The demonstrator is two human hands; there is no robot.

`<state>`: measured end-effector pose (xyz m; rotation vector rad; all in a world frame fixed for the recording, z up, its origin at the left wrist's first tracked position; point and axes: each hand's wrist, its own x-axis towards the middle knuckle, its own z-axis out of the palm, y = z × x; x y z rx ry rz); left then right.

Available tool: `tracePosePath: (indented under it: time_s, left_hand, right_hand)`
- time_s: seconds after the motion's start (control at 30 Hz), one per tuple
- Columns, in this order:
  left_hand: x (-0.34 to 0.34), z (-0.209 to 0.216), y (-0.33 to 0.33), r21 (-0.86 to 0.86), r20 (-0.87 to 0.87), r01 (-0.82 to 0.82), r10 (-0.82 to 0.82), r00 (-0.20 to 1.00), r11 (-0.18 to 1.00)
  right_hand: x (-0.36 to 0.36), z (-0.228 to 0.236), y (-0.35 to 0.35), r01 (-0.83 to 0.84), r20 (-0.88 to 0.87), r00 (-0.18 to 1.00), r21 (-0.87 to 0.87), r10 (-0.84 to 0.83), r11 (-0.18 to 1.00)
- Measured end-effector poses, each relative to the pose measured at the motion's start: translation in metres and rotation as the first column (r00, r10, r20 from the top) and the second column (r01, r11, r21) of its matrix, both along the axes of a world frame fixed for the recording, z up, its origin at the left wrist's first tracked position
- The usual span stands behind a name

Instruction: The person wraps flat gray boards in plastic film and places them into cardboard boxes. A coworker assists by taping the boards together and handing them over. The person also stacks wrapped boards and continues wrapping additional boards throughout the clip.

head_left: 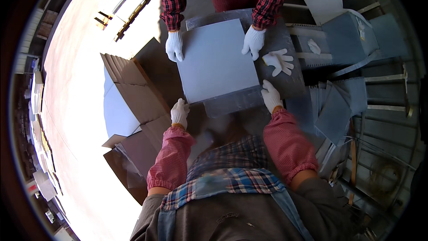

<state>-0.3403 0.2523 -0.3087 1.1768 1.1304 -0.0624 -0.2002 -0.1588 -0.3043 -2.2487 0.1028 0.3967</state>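
Observation:
A pale grey flat sheet (218, 60), or a thin stack of sheets, lies over a dark worn table (285, 80) in front of me. My left hand (179, 113), in a white knit glove, is closed at the sheet's near left corner. My right hand (271, 97), gloved the same way, has its fingers closed at the near right corner; the grip is partly hidden. Across the table a co-worker's gloved hands (174, 46) rest on the sheet's far left and right edges. Beneath its near edge shows a duller, translucent-looking sheet (234, 101).
A loose white glove (279, 61) lies right of the sheet. Open brown cardboard boxes (133, 85) stand on the left beside bright floor. On the right, racks with pale bars (385, 78) hold grey sheets (334, 111) with toothed edges. A dark pallet-like frame (129, 15) sits far left.

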Motion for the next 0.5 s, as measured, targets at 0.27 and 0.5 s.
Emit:
tracePosePath:
  time_s: [0.27,0.5]
  left_hand:
    - [-0.098,-0.014,0.017,-0.122,0.022,0.118,-0.116,0.993,0.985]
    - [-0.084,0.094,-0.062,-0.005,0.056,0.723,-0.722,0.690,0.690]
  right_hand:
    - [-0.094,0.040,0.012,0.158,-0.039,0.987,0.029,-0.157,0.987]
    - [-0.218,0.020,-0.019,0.269,-0.127,0.952,-0.094,-0.280,0.958]
